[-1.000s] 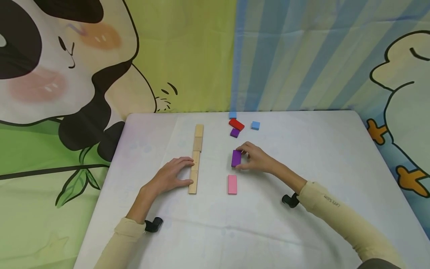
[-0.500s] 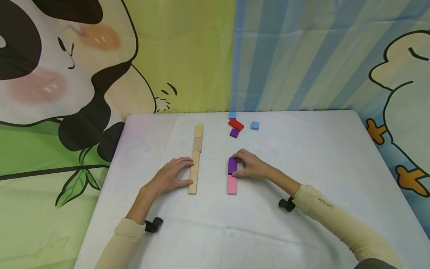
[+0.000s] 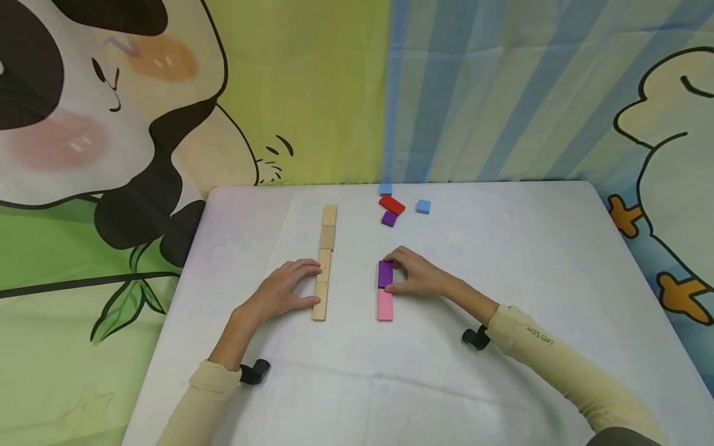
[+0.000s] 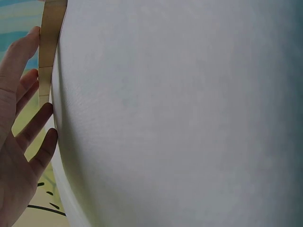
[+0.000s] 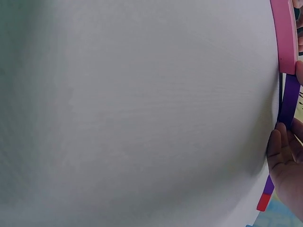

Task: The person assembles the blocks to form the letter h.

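Plain wooden blocks (image 3: 323, 266) form a straight row, end to end, left of the table's middle. My left hand (image 3: 284, 288) rests beside the near part of this row, thumb and fingertips touching its edge; in the left wrist view the fingers (image 4: 35, 125) are extended. To the right, my right hand (image 3: 418, 272) pinches a purple block (image 3: 385, 274) between thumb and fingers. The purple block lies end to end with a pink block (image 3: 385, 305). In the right wrist view, fingertips stand at the far end of the purple block (image 5: 289, 101).
Farther back on the white table (image 3: 502, 248) lie a red block (image 3: 392, 205), a smaller purple block (image 3: 389, 218) and two light blue blocks, one at the back edge and one (image 3: 423, 207) to the right. A patterned cloth (image 3: 312, 93) hangs behind the table.
My right hand has brought the purple block nearer and slightly left, up against the far end of the pink block. The left hand and wooden row have stayed put.
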Available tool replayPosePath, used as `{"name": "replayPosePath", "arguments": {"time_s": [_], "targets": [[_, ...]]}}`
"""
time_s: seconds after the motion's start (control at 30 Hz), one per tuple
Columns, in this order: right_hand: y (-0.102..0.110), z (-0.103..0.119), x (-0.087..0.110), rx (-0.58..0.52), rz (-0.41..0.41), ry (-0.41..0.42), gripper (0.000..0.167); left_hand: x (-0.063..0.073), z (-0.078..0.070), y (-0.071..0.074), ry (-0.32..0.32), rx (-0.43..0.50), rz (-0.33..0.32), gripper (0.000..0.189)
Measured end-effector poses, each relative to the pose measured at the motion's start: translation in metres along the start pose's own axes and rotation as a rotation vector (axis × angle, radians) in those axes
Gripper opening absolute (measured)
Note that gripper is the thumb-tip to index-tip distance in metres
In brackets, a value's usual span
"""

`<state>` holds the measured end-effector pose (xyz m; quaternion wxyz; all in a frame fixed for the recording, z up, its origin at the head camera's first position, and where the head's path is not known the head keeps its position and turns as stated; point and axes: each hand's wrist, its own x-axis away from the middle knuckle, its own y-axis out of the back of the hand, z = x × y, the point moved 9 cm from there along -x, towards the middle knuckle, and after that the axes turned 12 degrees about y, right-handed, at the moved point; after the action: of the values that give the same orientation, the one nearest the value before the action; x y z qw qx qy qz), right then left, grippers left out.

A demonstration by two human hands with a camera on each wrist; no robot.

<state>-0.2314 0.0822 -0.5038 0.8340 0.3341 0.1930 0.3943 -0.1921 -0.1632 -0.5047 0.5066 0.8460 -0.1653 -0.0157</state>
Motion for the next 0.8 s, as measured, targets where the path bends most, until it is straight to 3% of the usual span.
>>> {"name": "replayPosePath", "arguments": {"time_s": [0.8], "targets": [[-0.0023, 0.0005, 0.0028, 0.006, 0.003, 0.005, 0.063, -0.0020, 0.0013, -0.0012, 0.006, -0.007, 0.004, 0.064]]}}
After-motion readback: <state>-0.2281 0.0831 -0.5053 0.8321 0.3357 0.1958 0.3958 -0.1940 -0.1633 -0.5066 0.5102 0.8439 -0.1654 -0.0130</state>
